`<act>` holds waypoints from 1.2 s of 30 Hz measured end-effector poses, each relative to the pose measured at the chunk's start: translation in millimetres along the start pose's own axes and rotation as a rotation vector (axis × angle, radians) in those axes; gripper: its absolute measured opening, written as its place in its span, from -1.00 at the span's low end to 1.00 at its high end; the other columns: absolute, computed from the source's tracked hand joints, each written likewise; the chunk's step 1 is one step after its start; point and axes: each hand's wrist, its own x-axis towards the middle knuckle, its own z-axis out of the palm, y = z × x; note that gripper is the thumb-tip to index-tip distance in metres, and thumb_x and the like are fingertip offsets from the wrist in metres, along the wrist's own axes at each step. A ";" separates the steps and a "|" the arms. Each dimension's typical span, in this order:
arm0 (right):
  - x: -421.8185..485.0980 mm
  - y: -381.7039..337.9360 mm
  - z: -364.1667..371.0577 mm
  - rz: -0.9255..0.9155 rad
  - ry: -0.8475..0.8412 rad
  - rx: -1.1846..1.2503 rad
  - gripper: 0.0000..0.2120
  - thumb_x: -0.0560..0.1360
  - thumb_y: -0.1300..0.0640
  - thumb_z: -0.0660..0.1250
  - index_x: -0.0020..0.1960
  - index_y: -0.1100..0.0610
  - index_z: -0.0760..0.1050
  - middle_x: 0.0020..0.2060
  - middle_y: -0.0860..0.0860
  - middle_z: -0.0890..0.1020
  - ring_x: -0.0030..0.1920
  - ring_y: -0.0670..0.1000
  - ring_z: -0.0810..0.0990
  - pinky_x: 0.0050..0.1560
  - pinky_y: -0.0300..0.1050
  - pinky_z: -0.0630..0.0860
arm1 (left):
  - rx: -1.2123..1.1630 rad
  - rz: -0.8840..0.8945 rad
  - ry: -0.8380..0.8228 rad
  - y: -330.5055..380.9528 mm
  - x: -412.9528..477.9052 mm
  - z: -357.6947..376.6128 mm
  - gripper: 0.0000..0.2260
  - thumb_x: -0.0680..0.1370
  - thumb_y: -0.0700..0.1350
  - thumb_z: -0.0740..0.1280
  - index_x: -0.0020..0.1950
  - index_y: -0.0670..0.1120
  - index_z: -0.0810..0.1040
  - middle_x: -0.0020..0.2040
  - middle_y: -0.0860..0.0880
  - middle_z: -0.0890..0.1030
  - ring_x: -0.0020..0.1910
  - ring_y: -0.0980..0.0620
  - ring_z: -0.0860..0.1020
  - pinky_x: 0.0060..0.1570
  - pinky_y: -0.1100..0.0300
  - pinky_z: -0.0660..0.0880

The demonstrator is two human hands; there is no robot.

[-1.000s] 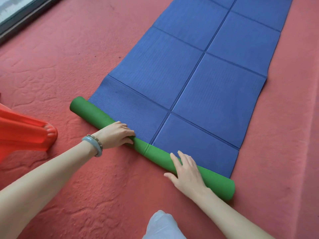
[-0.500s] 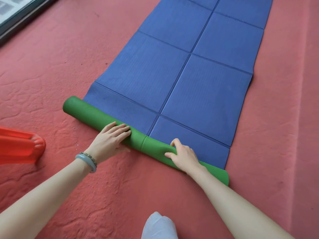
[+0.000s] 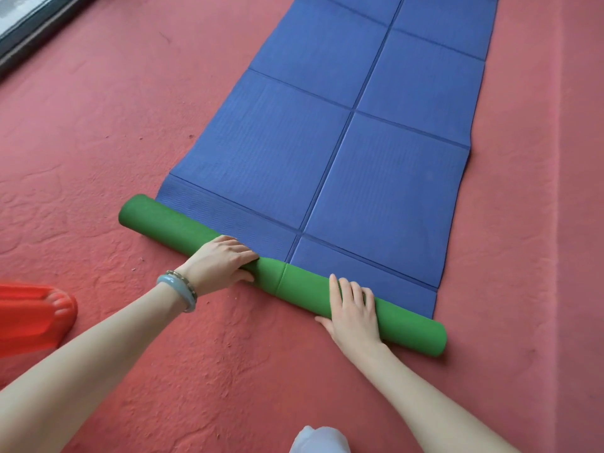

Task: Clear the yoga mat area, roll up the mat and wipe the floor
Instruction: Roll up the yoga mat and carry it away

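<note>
An orange plastic object (image 3: 31, 317) lay at the left edge of the red floor (image 3: 98, 132). Beside it, the left hand (image 3: 219, 260), a pale bracelet (image 3: 179, 291) on its wrist, rested on the rolled green part (image 3: 294, 282) of the yoga mat (image 3: 343, 132), its fingers (image 3: 240, 248) curled over the top of the roll and the thumb against its near side. Further right, the right hand (image 3: 354, 310) lay flat on the same roll, fingers straight and close together, thumb down on the floor side. The mat's blue unrolled length stretched away across the floor toward the far edge. A white-clad knee (image 3: 318, 441) showed at the near edge.
</note>
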 end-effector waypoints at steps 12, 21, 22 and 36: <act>46.6 23.0 -36.3 -0.194 -0.354 0.041 -0.28 0.53 -0.29 0.09 0.44 0.22 0.11 0.28 0.10 0.32 0.23 0.15 0.32 0.23 0.05 0.27 | 0.175 -0.031 -0.055 12.9 -12.8 6.9 -0.17 0.31 0.24 0.44 0.45 -0.11 0.27 0.37 -0.14 0.45 0.35 -0.17 0.42 0.41 -0.14 0.17; 68.3 27.0 -59.8 -0.496 -0.285 -0.302 -0.32 0.51 -0.35 0.01 0.22 0.25 0.36 0.11 0.12 0.44 0.13 0.13 0.38 0.24 0.02 0.23 | 0.178 -0.106 -0.115 21.5 2.6 5.2 -0.47 0.38 -0.19 0.31 0.37 -0.09 0.39 0.28 -0.10 0.54 0.30 -0.17 0.48 0.44 -0.04 -0.09; 71.9 28.3 -58.8 -0.526 -0.274 -0.313 -0.32 0.51 -0.35 0.01 0.20 0.25 0.37 0.09 0.12 0.44 0.10 0.13 0.39 0.21 0.01 0.24 | 0.186 -0.106 -0.119 20.9 3.4 5.5 -0.48 0.37 -0.20 0.30 0.35 -0.09 0.44 0.27 -0.10 0.55 0.29 -0.17 0.49 0.43 -0.04 -0.09; 80.1 44.0 -42.5 -0.517 -0.294 -0.075 -0.34 0.50 -0.35 0.05 0.24 0.22 0.32 0.11 0.12 0.43 0.12 0.13 0.39 0.15 -0.01 0.30 | 0.310 -0.226 -0.249 48.0 30.6 -23.1 -0.53 0.22 -0.21 0.52 0.13 -0.12 0.62 0.10 -0.12 0.63 0.07 -0.13 0.60 0.00 -0.03 0.56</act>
